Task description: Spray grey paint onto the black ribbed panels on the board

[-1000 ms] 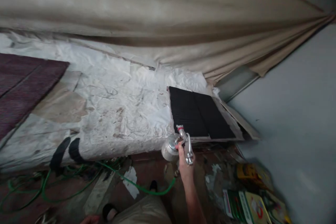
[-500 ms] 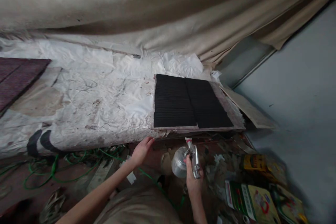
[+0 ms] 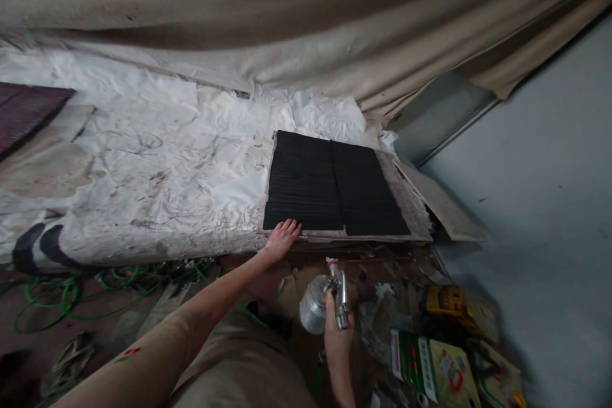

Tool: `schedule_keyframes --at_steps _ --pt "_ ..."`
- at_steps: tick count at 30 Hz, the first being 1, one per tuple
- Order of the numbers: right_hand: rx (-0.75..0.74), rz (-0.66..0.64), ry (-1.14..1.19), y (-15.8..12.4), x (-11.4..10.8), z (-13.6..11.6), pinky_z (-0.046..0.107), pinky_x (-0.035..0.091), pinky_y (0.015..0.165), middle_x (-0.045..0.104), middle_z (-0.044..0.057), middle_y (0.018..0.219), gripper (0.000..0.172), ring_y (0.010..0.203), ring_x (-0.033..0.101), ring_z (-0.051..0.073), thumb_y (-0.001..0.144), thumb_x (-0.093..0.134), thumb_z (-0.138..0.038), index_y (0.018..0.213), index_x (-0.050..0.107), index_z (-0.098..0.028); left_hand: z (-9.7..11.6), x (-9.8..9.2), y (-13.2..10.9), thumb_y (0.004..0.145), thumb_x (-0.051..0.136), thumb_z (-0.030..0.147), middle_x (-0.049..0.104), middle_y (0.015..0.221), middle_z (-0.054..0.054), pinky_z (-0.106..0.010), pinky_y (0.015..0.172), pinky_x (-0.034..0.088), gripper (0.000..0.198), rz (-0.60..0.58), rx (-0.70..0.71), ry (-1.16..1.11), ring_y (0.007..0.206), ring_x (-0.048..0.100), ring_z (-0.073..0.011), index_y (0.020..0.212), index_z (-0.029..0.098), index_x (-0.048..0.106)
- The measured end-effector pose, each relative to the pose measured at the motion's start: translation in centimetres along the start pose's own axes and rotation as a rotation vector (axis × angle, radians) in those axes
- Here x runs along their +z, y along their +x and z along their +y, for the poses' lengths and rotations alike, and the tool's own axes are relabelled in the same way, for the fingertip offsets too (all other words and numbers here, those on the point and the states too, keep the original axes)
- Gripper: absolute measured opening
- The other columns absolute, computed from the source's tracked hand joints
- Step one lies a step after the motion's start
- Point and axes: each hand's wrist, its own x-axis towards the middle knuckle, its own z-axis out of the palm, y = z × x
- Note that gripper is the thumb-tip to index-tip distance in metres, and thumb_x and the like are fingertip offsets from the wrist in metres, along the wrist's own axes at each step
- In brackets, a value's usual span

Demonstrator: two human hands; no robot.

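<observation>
Crumpled white sheeting (image 3: 157, 159) covers the bench; at centre frame, left hand (image 3: 281, 239), fingers spread, touches the stiff, probably wet black ribbed panels (image 3: 329, 185); lift by edges. Right hand (image 3: 337, 338) grips a metal spray gun (image 3: 329, 290).

So the left hand (image 3: 281, 239) sits on the near edge of the slatted panels (image 3: 335, 183), which lie on the crumpled sheet (image 3: 157, 159). Right hand (image 3: 337, 331) is nearer and lower, holding the spray gun (image 3: 325, 296). Hose (image 3: 71, 290) is way left of both hands, boxes (image 3: 440, 366) right of the right hand, curtain (image 3: 287, 32) behind everything.
</observation>
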Motion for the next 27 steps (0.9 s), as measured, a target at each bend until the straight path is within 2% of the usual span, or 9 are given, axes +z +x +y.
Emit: schedule_keyframes --at_steps 6,9,13,16,21,27 --pt "0.129 0.037 0.056 0.1 -0.2 -0.1 0.032 0.052 0.067 0.074 0.015 0.077 0.06 0.074 0.069 0.026 0.075 0.057 -0.074 0.071 0.071 -0.016 0.5 0.0 0.3 0.093 0.039 0.009 0.05 0.141 -0.018 -0.047 0.101 0.04 0.05 -0.006 0.008 0.049 0.13 0.043 -0.034 0.143 0.011 0.048" --pt "0.123 0.036 0.083 0.3 0.0 -0.3 0.033 0.052 0.07 0.074 0.015 0.08 0.057 0.078 0.069 0.027 0.075 0.06 -0.072 0.07 0.071 -0.016 0.5 0.0 0.3 0.093 0.042 0.01 0.051 0.14 -0.017 -0.045 0.099 0.042 0.05 0.001 0.024 0.085 0.129 0.043 -0.0338 0.143 0.011 0.048" --pt "0.151 0.017 0.101 0.6 0.0 -0.3 0.031 0.052 0.066 0.074 0.014 0.077 0.056 0.075 0.07 0.027 0.073 0.061 -0.072 0.07 0.072 -0.017 0.6 0.1 0.3 0.093 0.044 0.011 0.051 0.139 -0.017 -0.045 0.098 0.042 0.05 0.012 0.01 0.11 0.129 0.043 -0.0339 0.143 0.012 0.048" --pt "0.146 0.017 0.119 1.1 -0.4 0.5 0.03 0.052 0.063 0.074 0.014 0.076 0.057 0.073 0.07 0.025 0.074 0.06 -0.072 0.073 0.073 -0.016 0.7 0.0 0.3 0.093 0.045 0.012 0.05 0.14 -0.016 -0.045 0.098 0.042 0.049 0.005 -0.003 0.117 0.129 0.043 -0.034 0.142 0.012 0.049" --pt "0.039 -0.029 0.12 1.7 -2.0 2.7 0.03 0.053 0.064 0.075 0.012 0.079 0.048 0.072 0.07 0.023 0.08 0.059 -0.064 0.08 0.074 -0.018 0.7 -0.1 0.4 0.093 0.046 0.014 0.052 0.138 -0.016 -0.045 0.097 0.042 0.047 0.009 -0.031 0.133 0.128 0.043 -0.0341 0.14 0.013 0.05" --pt "0.049 -0.031 0.088 2.6 -3.9 4.0 0.03 0.052 0.067 0.075 0.014 0.08 0.049 0.077 0.071 0.024 0.08 0.059 -0.064 0.076 0.073 -0.017 0.7 0.0 0.3 0.091 0.049 0.015 0.052 0.136 -0.015 -0.044 0.099 0.041 0.048 0.018 -0.07 0.15 0.127 0.043 -0.0329 0.138 0.014 0.052"
